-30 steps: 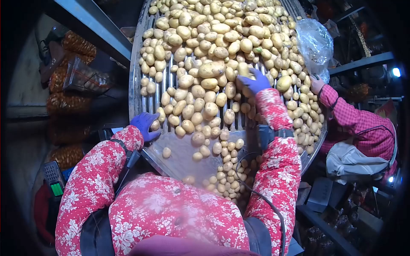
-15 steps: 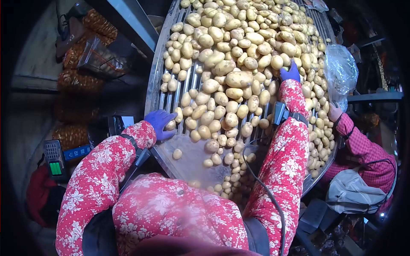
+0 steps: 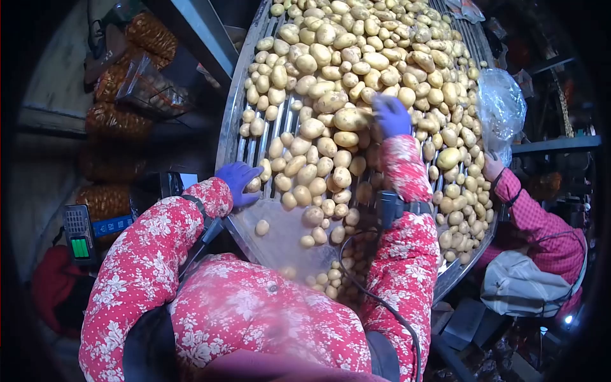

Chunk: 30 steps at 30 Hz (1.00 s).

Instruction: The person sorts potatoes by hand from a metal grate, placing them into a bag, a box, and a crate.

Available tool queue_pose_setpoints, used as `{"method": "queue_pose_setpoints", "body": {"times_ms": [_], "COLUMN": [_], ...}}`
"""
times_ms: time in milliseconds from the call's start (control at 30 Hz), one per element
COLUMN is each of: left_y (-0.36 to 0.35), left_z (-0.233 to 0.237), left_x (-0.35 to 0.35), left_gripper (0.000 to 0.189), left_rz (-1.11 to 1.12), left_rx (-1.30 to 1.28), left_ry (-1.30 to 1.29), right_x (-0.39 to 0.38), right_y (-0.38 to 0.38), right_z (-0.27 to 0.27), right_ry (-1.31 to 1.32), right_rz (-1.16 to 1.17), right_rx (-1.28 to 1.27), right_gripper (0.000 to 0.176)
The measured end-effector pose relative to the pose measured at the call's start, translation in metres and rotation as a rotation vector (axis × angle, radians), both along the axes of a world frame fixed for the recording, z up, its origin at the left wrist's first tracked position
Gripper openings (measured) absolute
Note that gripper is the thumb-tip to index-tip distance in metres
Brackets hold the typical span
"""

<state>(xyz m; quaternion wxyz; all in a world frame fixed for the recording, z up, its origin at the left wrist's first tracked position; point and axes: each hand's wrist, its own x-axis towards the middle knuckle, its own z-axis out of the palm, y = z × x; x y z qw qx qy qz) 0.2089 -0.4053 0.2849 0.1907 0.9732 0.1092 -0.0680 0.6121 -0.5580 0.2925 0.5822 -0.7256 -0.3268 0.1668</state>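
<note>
Many loose potatoes [image 3: 312, 128] lie across a slatted metal sorting table [image 3: 227, 137]. My left hand [image 3: 238, 183], in a purple glove, rests on the table's near left corner with its fingers stretched out. One small potato [image 3: 253, 184] sits right at those fingertips. Over the middle of the pile, my right hand [image 3: 392, 116], gloved in purple too, is smeared by motion. A large oblong potato [image 3: 350, 119] lies just left of it. Whether the right fingers hold anything cannot be made out.
Potatoes drop past a smooth metal plate [image 3: 280, 223] in front of me. At right, a co-worker's hand [image 3: 492, 167] reaches the table edge beside a clear plastic bag [image 3: 501, 105]. Filled net sacks [image 3: 118, 121] and a scale display [image 3: 80, 247] stand at left.
My right hand has swept left across the pile, and potatoes beneath its forearm have shifted. My left hand stays at the corner. The co-worker's hand remains at the right edge.
</note>
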Motion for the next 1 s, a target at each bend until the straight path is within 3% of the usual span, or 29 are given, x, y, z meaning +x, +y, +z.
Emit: {"method": "queue_pose_setpoints", "body": {"times_ms": [33, 67, 100, 167, 233, 300, 333, 400, 467, 500, 633, 667, 733, 767, 800, 833, 900, 967, 1000], "left_y": [0.000, -0.001, -0.002, -0.001, 0.000, -0.003, -0.005, -0.005, -0.009, -0.009, -0.013, -0.012, -0.013, -0.012, -0.012, -0.013, -0.014, -0.011, -0.010], "left_z": [0.001, 0.003, 0.004, 0.006, 0.014, 0.012, 0.015, 0.013, 0.007, 0.005, 0.008, 0.008, 0.009, 0.009, 0.009, 0.011, 0.016, 0.013, 0.010], "left_x": [0.001, 0.000, -0.001, 0.000, 0.002, 0.003, 0.006, 0.006, 0.003, 0.003, 0.004, 0.005, 0.004, 0.005, 0.005, 0.007, 0.008, 0.006, 0.005], "left_gripper": [0.067, 0.068, 0.068, 0.068, 0.066, 0.065, 0.064, 0.063, 0.062, 0.062, 0.062, 0.062, 0.063, 0.063, 0.063, 0.063, 0.063, 0.062, 0.062], "left_rz": [0.005, 0.012, 0.016, 0.011, 0.031, 0.037, 0.035, 0.053, 0.051, 0.050, 0.009, 0.000, 0.009, 0.016, 0.009, 0.004, 0.004, -0.002, -0.002], "left_rx": [-0.009, -0.021, -0.034, -0.056, -0.052, -0.073, -0.061, -0.063, -0.031, -0.039, 0.023, 0.034, 0.029, 0.031, 0.041, 0.042, 0.052, 0.066, 0.059], "left_ry": [-0.003, 0.000, -0.007, -0.024, -0.021, -0.015, -0.013, -0.021, -0.045, -0.080, -0.076, -0.090, -0.037, -0.015, -0.017, -0.015, -0.006, -0.050, -0.075], "right_x": [-0.034, -0.037, -0.049, -0.073, -0.071, -0.073, -0.091, -0.095, -0.095, -0.099, -0.058, -0.041, -0.003, 0.039, 0.056, 0.071, 0.076, 0.095, 0.093], "right_y": [0.024, 0.043, 0.060, 0.101, 0.135, 0.135, 0.108, 0.100, 0.068, 0.046, -0.026, -0.052, -0.107, -0.127, -0.153, -0.166, -0.176, -0.178, -0.178], "right_z": [0.037, 0.033, 0.050, 0.052, 0.029, 0.016, 0.072, 0.060, 0.043, 0.034, -0.004, -0.003, 0.014, -0.019, -0.008, -0.014, 0.015, -0.012, -0.015], "right_ry": [0.041, -0.220, -0.663, -0.710, -0.592, -0.663, -0.669, -0.671, -0.718, -0.693, -0.556, -0.337, -0.394, -0.390, -0.560, -0.589, -0.179, -0.418, -0.403], "right_rz": [0.006, 0.185, 0.241, 0.269, 0.208, 0.188, 0.272, 0.282, 0.438, 0.384, -0.005, -0.120, -0.399, -0.537, -0.598, -0.817, -0.726, -0.653, -0.647], "right_rx": [-0.105, -0.139, -0.422, -0.906, -1.040, -0.976, -0.855, -0.772, -0.576, -0.310, -0.141, -0.110, -0.295, -0.288, -0.309, -0.452, -0.720, -0.848, -0.736], "right_gripper": [0.047, 0.062, 0.064, 0.048, 0.033, 0.028, 0.028, 0.046, 0.062, 0.065, 0.048, 0.043, 0.043, 0.050, 0.064, 0.080, 0.098, 0.099, 0.098]}}
